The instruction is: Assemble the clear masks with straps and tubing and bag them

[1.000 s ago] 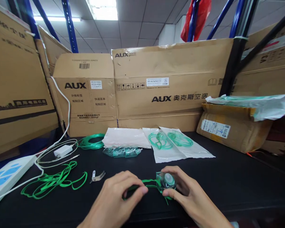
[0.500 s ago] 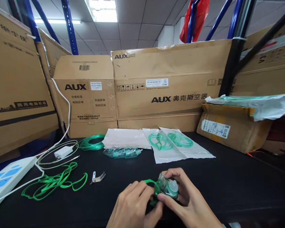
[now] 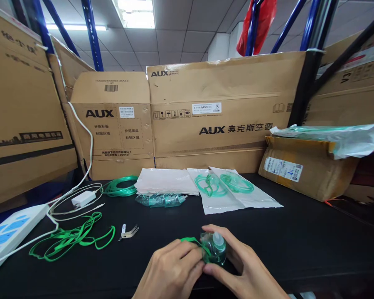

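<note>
Both my hands meet low in the middle over the black table. My right hand cups a clear green mask with a white port on top, thumb and fingers wrapped round it. My left hand pinches the green elastic strap that runs to the mask's left side, fingers closed against the mask.
Loose green straps and a small metal clip lie to the left, by a white charger and a power strip. Behind are coiled green tubing, bagged masks, clear cups and cardboard boxes.
My left hand slid right along the strap until it met the mask. The mask turned in my right hand, its white port now pointing up.
</note>
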A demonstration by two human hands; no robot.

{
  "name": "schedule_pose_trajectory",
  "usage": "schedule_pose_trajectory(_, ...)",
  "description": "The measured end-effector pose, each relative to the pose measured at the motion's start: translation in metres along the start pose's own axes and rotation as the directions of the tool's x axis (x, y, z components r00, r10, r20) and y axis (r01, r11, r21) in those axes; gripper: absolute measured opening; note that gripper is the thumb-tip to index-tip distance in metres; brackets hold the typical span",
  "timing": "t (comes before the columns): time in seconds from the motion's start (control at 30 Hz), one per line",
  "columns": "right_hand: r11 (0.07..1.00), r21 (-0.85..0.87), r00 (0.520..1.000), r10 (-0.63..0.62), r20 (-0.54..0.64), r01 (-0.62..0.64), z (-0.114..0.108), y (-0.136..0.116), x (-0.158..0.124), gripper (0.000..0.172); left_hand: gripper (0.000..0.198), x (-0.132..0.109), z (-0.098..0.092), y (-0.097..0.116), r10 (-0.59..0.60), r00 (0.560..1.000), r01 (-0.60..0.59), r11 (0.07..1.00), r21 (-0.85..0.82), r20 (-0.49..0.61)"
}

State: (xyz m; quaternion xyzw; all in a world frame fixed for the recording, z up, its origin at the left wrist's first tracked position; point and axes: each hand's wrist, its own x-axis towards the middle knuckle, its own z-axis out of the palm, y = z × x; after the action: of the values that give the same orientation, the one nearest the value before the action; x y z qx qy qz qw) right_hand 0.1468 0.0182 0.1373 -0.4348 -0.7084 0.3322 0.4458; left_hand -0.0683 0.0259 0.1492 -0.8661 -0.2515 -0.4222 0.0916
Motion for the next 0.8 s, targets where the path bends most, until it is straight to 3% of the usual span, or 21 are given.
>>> schedule_pose_trajectory(0.1, 1.0, -0.017, 1.0, 0.0, -0.018, 0.0, -0.005, -0.002, 0.005, 0.048, 0.026, -0.001, -0.015, -0.006, -0.099, 0.995, 0.102, 0.989, -0.103, 0.034)
schedule_pose_trajectory(0.17, 0.998, -0.056, 1.0, -0.009, -0.026, 0.007, -0.007, -0.001, 0.007, 0.047, 0.018, -0.002, -0.027, -0.012, -0.227, 0.971, 0.235, 0.964, -0.127, 0.071)
schedule_pose_trajectory(0.27, 0.996, -0.089, 0.999, -0.014, -0.029, 0.012, -0.009, 0.0, 0.008, 0.046, 0.018, -0.002, -0.042, -0.017, -0.443, 0.885, 0.452, 0.891, -0.037, 0.144)
schedule_pose_trajectory(0.33, 0.996, -0.09, 1.0, -0.006, -0.029, 0.003, -0.009, 0.0, 0.007, 0.045, 0.024, -0.002, -0.046, -0.019, -0.511, 0.836, 0.519, 0.855, 0.012, 0.2)
schedule_pose_trajectory(0.47, 0.999, -0.026, 0.999, 0.032, -0.043, -0.033, -0.008, -0.007, 0.008, 0.041, 0.006, 0.0, -0.046, -0.021, -0.465, 0.824, 0.491, 0.871, 0.0, 0.323)
schedule_pose_trajectory(0.57, 0.998, 0.031, 0.997, 0.054, -0.062, -0.053, -0.009, -0.012, 0.009, 0.036, 0.015, 0.001, -0.046, -0.021, -0.461, 0.826, 0.486, 0.874, 0.006, 0.325)
schedule_pose_trajectory(0.63, 0.998, 0.042, 0.996, 0.056, -0.063, -0.054, -0.008, -0.012, 0.01, 0.035, 0.008, 0.002, -0.045, -0.018, -0.508, 0.794, 0.535, 0.845, 0.011, 0.334)
schedule_pose_trajectory(0.7, 0.999, 0.026, 0.997, 0.046, -0.059, -0.045, -0.008, -0.011, 0.009, 0.036, 0.018, 0.002, -0.04, -0.012, -0.52, 0.766, 0.562, 0.827, -0.001, 0.378)
schedule_pose_trajectory(0.8, 0.999, 0.011, 0.997, 0.031, -0.066, -0.03, -0.007, -0.01, 0.01, 0.037, 0.021, 0.001, -0.028, -0.006, -0.427, 0.808, 0.483, 0.875, -0.041, 0.407)
